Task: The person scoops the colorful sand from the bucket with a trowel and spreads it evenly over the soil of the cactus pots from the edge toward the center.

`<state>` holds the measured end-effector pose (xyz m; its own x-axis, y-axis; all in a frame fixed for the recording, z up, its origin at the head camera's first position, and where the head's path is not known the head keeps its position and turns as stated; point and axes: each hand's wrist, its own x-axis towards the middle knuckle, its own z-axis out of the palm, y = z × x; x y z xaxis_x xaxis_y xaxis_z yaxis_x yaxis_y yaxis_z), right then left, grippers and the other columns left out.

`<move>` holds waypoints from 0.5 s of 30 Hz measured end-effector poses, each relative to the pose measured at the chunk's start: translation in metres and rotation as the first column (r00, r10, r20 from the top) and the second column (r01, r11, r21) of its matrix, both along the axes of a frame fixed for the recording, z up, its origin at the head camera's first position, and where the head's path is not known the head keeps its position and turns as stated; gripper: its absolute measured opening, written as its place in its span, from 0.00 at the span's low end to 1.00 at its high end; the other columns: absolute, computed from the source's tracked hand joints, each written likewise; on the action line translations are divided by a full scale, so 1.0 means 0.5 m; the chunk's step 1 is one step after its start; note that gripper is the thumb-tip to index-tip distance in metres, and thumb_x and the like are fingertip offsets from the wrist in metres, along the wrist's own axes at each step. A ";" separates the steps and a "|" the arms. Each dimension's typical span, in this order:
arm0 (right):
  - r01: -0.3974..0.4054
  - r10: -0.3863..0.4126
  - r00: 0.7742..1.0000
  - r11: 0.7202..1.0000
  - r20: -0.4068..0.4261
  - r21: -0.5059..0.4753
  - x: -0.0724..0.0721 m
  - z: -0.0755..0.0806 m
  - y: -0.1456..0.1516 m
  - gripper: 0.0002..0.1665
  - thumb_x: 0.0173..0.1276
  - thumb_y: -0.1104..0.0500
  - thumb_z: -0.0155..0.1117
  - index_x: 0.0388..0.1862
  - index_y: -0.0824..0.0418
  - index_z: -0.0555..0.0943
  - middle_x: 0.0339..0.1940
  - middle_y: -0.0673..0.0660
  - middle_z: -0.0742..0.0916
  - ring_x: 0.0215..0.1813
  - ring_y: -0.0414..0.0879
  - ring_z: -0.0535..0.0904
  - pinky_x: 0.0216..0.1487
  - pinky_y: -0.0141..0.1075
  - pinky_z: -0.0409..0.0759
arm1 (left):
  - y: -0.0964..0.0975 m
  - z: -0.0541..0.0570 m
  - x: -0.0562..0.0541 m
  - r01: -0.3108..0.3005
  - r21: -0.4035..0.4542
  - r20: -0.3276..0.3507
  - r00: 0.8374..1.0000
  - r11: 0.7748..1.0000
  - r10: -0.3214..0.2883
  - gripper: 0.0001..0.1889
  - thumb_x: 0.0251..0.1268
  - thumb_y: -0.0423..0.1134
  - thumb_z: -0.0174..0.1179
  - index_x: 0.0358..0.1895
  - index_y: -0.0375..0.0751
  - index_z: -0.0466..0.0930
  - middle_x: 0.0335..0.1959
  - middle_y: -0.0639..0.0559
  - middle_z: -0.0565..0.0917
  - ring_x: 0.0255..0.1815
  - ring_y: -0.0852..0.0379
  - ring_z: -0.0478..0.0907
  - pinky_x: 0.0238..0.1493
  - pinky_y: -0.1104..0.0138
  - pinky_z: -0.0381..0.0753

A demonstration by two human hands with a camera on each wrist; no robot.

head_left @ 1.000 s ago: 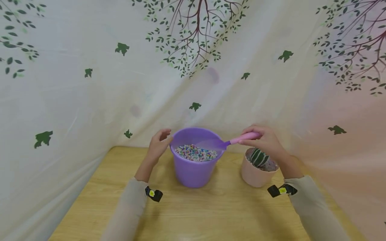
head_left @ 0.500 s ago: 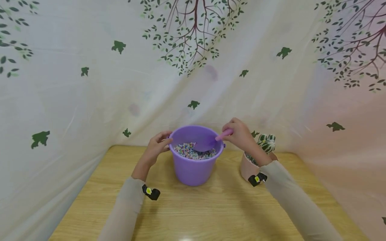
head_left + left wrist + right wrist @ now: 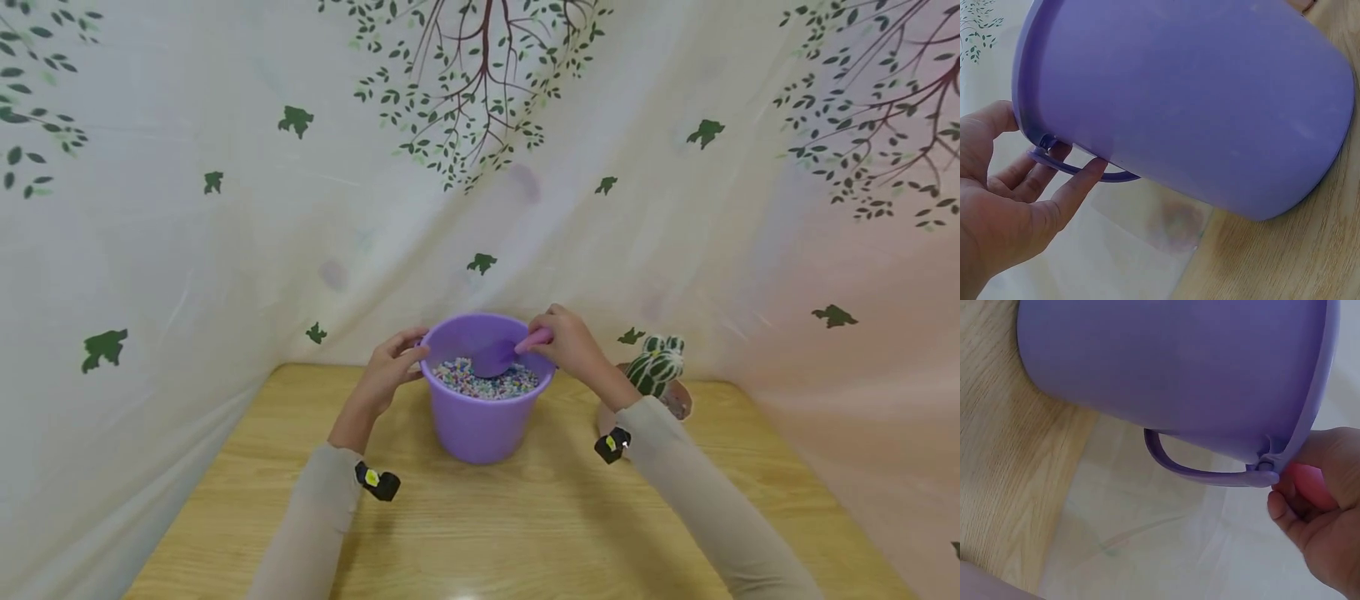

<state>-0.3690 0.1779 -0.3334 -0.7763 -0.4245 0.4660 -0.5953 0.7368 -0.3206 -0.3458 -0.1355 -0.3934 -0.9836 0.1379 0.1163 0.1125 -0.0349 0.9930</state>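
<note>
A purple bucket point(image 3: 480, 429) stands upright on the wooden table, part filled with small multicoloured beads point(image 3: 459, 379). My left hand point(image 3: 386, 371) grips it at the left side of the rim. In the left wrist view its fingers and thumb are about the rim and the bucket's handle point(image 3: 1119, 177). At the right rim, my right hand point(image 3: 572, 343) holds the pink grip of a toy shovel point(image 3: 535, 338). The shovel's purple blade point(image 3: 492, 360) slants down inside the bucket, its tip at the beads. In the right wrist view, the bucket wall hides the blade.
Behind my right forearm, a potted cactus point(image 3: 655, 367) in a pale pink pot point(image 3: 606, 419) stands on the table point(image 3: 480, 525). A pale cloth point(image 3: 247, 275) printed with branches and leaves hangs behind the table and at both sides.
My right hand has moved left, bringing the shovel from across the rim down into the bucket. My left hand has closed in on the rim. More of the cactus shows.
</note>
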 end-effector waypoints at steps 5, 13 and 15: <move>0.040 -0.037 0.989 0.999 0.143 -0.016 -0.006 0.007 0.002 0.16 0.62 0.58 0.77 0.43 0.68 0.88 0.36 0.60 0.84 0.41 0.51 0.81 0.42 0.42 0.84 | 0.002 -0.002 -0.002 -0.009 0.007 0.010 1.000 1.000 0.008 0.25 0.75 0.35 0.56 0.72 0.36 0.69 0.68 0.36 0.73 0.66 0.40 0.75 0.58 0.61 0.86; 0.064 -0.050 0.971 0.997 0.235 -0.051 -0.024 -0.002 -0.014 0.16 0.58 0.55 0.80 0.37 0.67 0.89 0.33 0.60 0.88 0.36 0.49 0.85 0.37 0.34 0.86 | 0.002 0.002 -0.001 -0.003 0.017 0.023 1.000 1.000 0.002 0.24 0.75 0.35 0.57 0.71 0.36 0.69 0.69 0.36 0.73 0.68 0.38 0.74 0.60 0.58 0.85; 0.038 -0.017 0.972 0.995 0.233 -0.087 -0.027 -0.009 -0.015 0.16 0.59 0.57 0.80 0.39 0.68 0.89 0.35 0.58 0.83 0.39 0.48 0.81 0.38 0.32 0.81 | 0.001 -0.001 -0.001 -0.003 0.017 0.021 1.000 1.000 0.003 0.24 0.75 0.35 0.57 0.71 0.36 0.69 0.68 0.36 0.73 0.68 0.38 0.74 0.60 0.57 0.85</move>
<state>-0.3823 0.1703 -0.3380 -0.8783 -0.3660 0.3077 -0.4771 0.7132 -0.5136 -0.3462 -0.1352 -0.3936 -0.9863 0.1331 0.0977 0.0915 -0.0518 0.9945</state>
